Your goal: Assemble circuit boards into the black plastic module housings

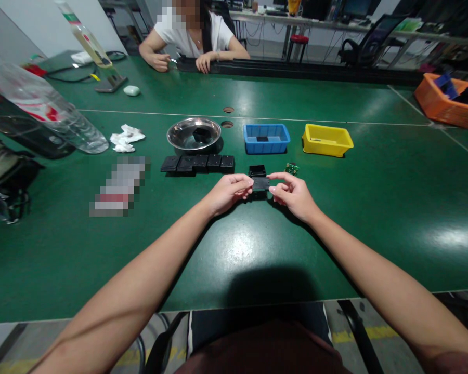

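Observation:
A flat, dark rectangular plastic piece (261, 184) is held low over the table between my two hands. My left hand (231, 193) pinches its left end between thumb and fingers. At the opposite end, the curled index finger and thumb of my right hand (294, 193) grip the corners. Just beyond the piece stands an open black plastic case (257, 170). A small green circuit board (292, 168) lies past my right fingertips. To the left, several black cases (194, 163) form a row on the table.
Behind the row is a metal bowl (175, 136) with a black part inside. A blue bin (267, 148) and a yellow bin (327, 147) stand beyond my hands. An orange basket (444, 109) is far right; bottles (58, 111) and crumpled tissue (127, 138) lie left. Another person (214, 39) sits opposite.

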Demonstrator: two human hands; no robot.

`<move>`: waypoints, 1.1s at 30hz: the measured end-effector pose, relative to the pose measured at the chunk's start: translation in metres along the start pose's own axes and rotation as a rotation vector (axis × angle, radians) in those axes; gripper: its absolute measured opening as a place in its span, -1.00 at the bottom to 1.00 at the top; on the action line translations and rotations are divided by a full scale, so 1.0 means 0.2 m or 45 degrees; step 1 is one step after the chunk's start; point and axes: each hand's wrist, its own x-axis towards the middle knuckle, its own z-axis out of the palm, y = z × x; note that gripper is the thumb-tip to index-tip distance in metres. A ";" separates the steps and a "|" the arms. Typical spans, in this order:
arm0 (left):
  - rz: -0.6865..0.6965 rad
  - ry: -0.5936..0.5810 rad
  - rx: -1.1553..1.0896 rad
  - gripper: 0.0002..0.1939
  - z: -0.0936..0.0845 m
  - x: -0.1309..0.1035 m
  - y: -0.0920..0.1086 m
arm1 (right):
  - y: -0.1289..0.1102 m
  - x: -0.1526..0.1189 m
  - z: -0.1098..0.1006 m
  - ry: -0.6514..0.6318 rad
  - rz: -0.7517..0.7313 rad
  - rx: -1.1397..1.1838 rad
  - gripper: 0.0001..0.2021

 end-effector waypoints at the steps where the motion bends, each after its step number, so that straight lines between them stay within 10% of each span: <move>1: -0.002 0.003 -0.003 -0.62 0.00 0.00 0.00 | 0.00 0.00 0.00 0.003 -0.002 -0.004 -0.53; 33: -0.021 -0.029 -0.019 -0.56 0.00 0.01 -0.01 | 0.04 0.00 0.01 0.004 -0.086 -0.045 -0.56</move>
